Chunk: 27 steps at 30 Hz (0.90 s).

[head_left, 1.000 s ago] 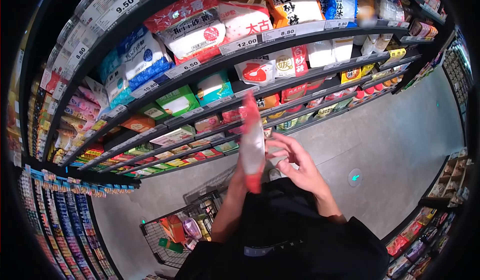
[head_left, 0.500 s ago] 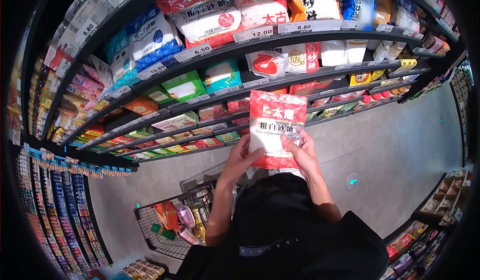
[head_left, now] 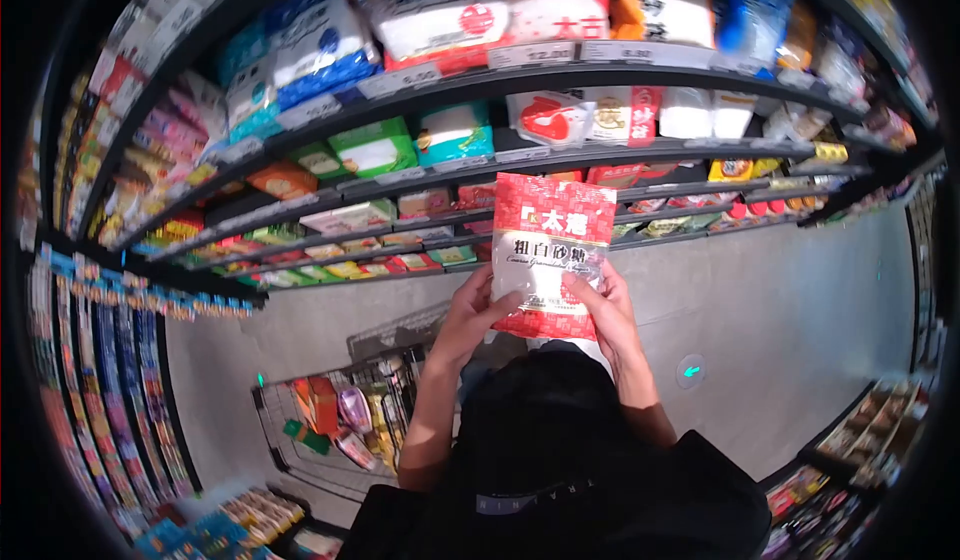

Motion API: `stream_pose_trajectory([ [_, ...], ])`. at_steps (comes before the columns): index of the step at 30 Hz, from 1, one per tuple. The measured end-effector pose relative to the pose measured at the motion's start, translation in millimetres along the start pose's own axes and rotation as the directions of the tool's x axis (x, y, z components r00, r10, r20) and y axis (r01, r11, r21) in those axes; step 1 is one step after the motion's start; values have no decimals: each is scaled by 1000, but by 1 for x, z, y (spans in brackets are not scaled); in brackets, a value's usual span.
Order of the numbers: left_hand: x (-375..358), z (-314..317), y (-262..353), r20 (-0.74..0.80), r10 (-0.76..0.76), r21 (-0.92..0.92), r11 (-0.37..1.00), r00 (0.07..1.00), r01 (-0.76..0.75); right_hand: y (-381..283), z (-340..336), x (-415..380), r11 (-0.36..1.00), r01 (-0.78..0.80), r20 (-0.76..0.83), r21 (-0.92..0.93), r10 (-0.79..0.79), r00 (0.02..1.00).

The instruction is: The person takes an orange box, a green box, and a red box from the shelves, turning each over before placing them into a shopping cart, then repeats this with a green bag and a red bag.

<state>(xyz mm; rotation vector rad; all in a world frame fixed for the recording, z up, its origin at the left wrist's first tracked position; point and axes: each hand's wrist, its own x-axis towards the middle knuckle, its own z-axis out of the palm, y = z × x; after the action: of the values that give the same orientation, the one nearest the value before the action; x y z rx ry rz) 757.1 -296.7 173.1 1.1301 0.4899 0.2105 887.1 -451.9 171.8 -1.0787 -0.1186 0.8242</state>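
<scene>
A red and white bag of coarse granulated sugar [head_left: 553, 222] is held upright in front of my body, its printed front towards me. My left hand [head_left: 480, 305] grips the bag's lower left edge, thumb across the front. On the opposite edge, my right hand [head_left: 603, 302] has its thumb pressed on the lower front and its fingers behind. The fingers behind the bag are partly hidden. Beyond it, a similar red and white sugar bag [head_left: 435, 25] sits on the upper shelf.
Shelves [head_left: 420, 175] of bagged goods with price tags curve across the front. To my left stands a wire shopping cart [head_left: 285, 460] with several packages inside. Grey floor [head_left: 780, 310] with a green arrow marker [head_left: 691, 371] extends on the right. More display racks line both sides.
The view has shifted slightly, so shelves and cart appear moved. The bag stays in both hands, turned a little and almost in the same place.
</scene>
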Motion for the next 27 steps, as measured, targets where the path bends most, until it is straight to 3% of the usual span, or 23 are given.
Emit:
stream_pose_trajectory([
  [3, -13, 0, -4, -85, -29, -59, 998, 996, 24, 11, -8, 7, 992, -94, 45, -79, 98, 994],
  [6, -28, -16, -28, -163, 66, -93, 992, 984, -82, 11, 8, 12, 974, -129, 143, -185, 157, 977],
  [13, -99, -42, -27, -416, 233, -40, 961, 879, -274, 54, 54, 15, 919, -207, 383, -335, 333, 862],
  [16, -142, -54, -34, -505, 221, -23, 963, 834, -269, 64, 93, 2, 881, -203, 497, -428, 417, 761],
  [21, -215, -62, -54, -723, 259, 3, 928, 640, -372, 94, 151, -32, 839, -138, 670, -526, 509, 540],
  [24, -264, -63, -64, -810, 212, -33, 914, 547, -403, 130, 173, -52, 808, -87, 712, -582, 558, 427],
  [26, -291, -65, -72, -876, 90, -97, 930, 474, -355, 148, 183, -70, 771, -98, 695, -629, 615, 373],
  [27, -299, -66, -82, -896, 125, -61, 915, 425, -398, 160, 185, -78, 771, -112, 709, -626, 623, 329],
])
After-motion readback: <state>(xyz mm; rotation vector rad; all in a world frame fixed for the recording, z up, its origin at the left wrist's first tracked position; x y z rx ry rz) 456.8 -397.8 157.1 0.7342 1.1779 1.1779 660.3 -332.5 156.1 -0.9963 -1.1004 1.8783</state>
